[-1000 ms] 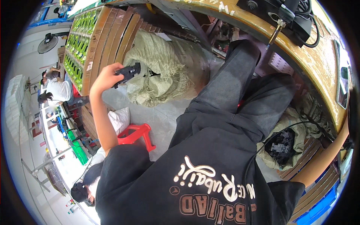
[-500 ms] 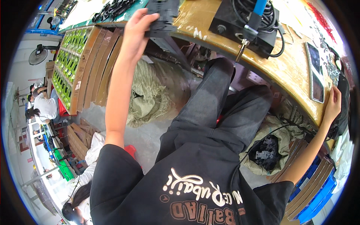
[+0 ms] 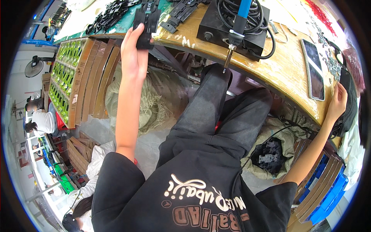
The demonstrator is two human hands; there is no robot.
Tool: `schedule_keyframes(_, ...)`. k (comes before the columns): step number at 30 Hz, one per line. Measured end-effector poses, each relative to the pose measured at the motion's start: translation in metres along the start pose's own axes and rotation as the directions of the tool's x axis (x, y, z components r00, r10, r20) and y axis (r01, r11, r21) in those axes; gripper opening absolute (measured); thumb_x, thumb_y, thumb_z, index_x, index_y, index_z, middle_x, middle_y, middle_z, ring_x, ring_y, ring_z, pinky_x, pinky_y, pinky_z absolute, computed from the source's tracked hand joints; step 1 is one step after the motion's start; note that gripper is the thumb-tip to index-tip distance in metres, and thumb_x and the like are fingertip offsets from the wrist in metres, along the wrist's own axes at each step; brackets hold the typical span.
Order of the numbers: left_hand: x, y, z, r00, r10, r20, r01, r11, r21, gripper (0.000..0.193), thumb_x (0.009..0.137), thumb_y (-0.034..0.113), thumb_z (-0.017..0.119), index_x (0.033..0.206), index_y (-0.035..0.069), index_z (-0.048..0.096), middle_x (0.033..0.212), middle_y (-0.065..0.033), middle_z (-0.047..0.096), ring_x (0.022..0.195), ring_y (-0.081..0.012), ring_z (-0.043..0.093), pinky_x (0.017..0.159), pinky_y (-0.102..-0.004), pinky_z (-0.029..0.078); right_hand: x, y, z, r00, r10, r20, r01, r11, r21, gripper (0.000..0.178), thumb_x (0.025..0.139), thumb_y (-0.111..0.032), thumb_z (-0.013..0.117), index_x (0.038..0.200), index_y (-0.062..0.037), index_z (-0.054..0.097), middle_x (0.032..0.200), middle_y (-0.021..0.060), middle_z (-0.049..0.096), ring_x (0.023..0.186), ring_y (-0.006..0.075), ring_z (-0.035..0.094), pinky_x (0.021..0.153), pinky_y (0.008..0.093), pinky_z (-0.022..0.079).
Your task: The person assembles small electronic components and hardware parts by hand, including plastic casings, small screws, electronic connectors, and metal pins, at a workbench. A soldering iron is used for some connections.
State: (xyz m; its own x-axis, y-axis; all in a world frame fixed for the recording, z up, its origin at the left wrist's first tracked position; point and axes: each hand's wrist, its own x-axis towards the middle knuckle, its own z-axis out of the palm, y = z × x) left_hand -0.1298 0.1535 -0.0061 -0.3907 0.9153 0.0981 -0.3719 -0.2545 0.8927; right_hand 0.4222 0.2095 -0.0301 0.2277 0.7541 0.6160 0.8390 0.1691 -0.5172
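My left hand [image 3: 135, 54] is closed around the near end of a long, flat black plastic part that looks like a toy-car chassis [image 3: 148, 17], held above the table's front edge. Similar black plastic parts [image 3: 181, 14] lie just right of it, and a heap of black parts [image 3: 112, 17] is on the green mat to its left. My right hand [image 3: 338, 101] is at the table's right edge, fingertips pinched together by a scatter of small metal pieces [image 3: 331, 65]. Whatever those fingers hold is too small to make out.
Between my hands, a blue-handled tool with a slim metal tip [image 3: 235, 34] points down past the table edge, before a black box [image 3: 208, 29] with coiled cable. A phone [image 3: 313, 71] lies near my right hand. Below are sacks [image 3: 135, 102] and an open sack of black parts [image 3: 270, 154].
The view has shifted a little. My left hand has turned the black part more upright, apart from the others on the table. My right hand stays by the small metal pieces.
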Motion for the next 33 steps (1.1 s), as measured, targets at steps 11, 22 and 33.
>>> schedule_keyframes(11, -0.118, -0.013, 0.019, 0.906, -0.378, 0.192, 0.332, 0.914, 0.232, 0.052, 0.065, 0.020, 0.062, 0.108, -0.002, 0.043, 0.097, -0.0138, 0.052, 0.080, -0.0159, 0.054, 0.069, -0.0278, 0.046, -0.080, -0.140, -0.028, 0.990, 0.057, -0.133, 0.059, 0.680, 0.731, 0.007, 0.081, 0.007, 0.044, 0.087, 0.0057, 0.048, 0.089, 0.0197, 0.054, 0.086, 0.0259, 0.055, 0.083, 0.0387, 0.046)
schedule_keyframes(22, -0.163, -0.024, 0.043, 0.660, -0.443, 0.607, 0.184, 0.878, 0.441, 0.023, 0.069, 0.000, 0.057, 0.084, 0.003, 0.040, 0.075, -0.0023, 0.049, 0.061, -0.0046, 0.046, 0.054, -0.0205, 0.040, -0.166, -0.236, 0.030, 0.731, 0.033, 0.682, -0.678, -0.079, 0.730, 0.019, 0.073, -0.012, 0.059, 0.081, -0.0084, 0.042, 0.096, 0.0084, 0.044, 0.088, 0.0212, 0.044, 0.082, 0.0397, 0.039)
schedule_keyframes(33, -0.165, -0.024, 0.046, 0.637, -0.350, 0.687, -0.021, 0.883, 0.469, 0.021, 0.062, -0.001, 0.057, 0.080, 0.002, 0.046, 0.062, -0.0036, 0.046, 0.048, -0.0149, 0.047, 0.047, -0.0243, 0.038, -0.173, -0.225, 0.028, 0.701, -0.071, 0.709, -0.706, -0.204, 0.678, 0.017, 0.070, 0.007, 0.058, 0.081, -0.0013, 0.048, 0.090, 0.0121, 0.049, 0.081, 0.0149, 0.050, 0.074, 0.0254, 0.043)
